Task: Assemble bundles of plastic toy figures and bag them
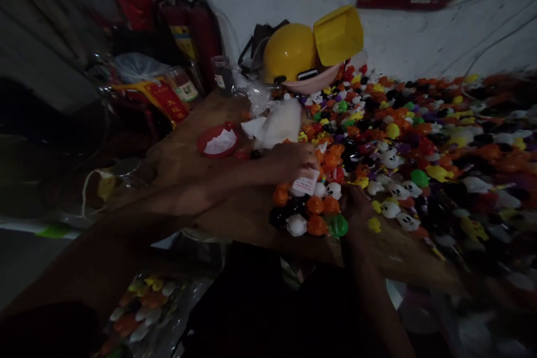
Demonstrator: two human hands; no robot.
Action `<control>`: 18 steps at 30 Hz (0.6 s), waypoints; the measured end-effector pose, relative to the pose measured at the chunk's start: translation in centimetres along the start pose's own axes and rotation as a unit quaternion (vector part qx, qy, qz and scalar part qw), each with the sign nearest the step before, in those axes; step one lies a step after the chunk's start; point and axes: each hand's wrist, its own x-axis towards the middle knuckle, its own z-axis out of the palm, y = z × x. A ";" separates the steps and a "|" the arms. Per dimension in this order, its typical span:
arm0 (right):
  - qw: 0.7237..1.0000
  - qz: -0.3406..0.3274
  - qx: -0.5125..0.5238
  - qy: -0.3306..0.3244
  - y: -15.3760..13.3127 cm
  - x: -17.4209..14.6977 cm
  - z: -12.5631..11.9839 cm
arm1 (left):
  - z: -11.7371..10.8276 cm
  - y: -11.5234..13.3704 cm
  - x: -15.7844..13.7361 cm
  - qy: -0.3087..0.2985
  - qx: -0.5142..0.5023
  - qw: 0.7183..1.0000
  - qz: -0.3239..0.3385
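Observation:
My left hand [291,163] reaches over a close-set group of small toy heads, its fingers closed on a small white paper slip [305,182] with red print. Under and around the slip are orange pumpkin heads [317,225], a white ghost head [334,191], black ones and a green one [338,226], standing in rough rows near the table's front edge. My right hand [356,204] is at the right side of this group, close to the green head. It is dark there, and its fingers do not show clearly.
A large heap of mixed toy heads [403,159] covers the table's right side. A red dish [218,141] of paper slips stands left of a stack of clear bags [280,123]. Behind are a yellow helmet [289,51] and a pink basin [314,81]. More toys lie bagged below.

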 end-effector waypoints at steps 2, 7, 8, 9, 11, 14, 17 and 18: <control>0.998 -0.012 0.013 0.057 -0.7 0.5 -1.3 | 0.7 0.2 -0.1 -0.001 0.026 1.000 0.007; 0.994 -0.082 -0.008 0.077 -5.5 2.5 -5.6 | 1.7 -0.1 -0.7 0.068 -0.021 0.997 0.030; 0.993 -0.115 0.006 0.037 -6.6 2.9 -6.1 | 1.8 -0.2 -0.8 0.093 -0.043 0.994 0.042; 0.989 -0.146 0.022 -0.010 -7.7 3.2 -6.4 | 1.6 -0.3 -0.8 0.116 -0.070 0.989 0.056; 0.973 -0.201 0.049 -0.099 -9.3 3.8 -6.5 | 0.9 -1.0 -0.6 0.161 -0.118 0.978 0.064; 0.961 -0.220 0.068 -0.154 -10.3 4.6 -6.5 | -1.3 -3.8 0.3 0.219 -0.080 0.970 -0.060; 0.979 -0.151 0.070 -0.116 -10.3 5.1 -7.7 | -3.4 -8.3 2.2 0.208 0.023 0.946 -0.246; 0.987 -0.115 0.055 -0.093 -10.2 5.1 -8.3 | -3.7 -9.9 3.0 0.200 0.036 0.939 -0.278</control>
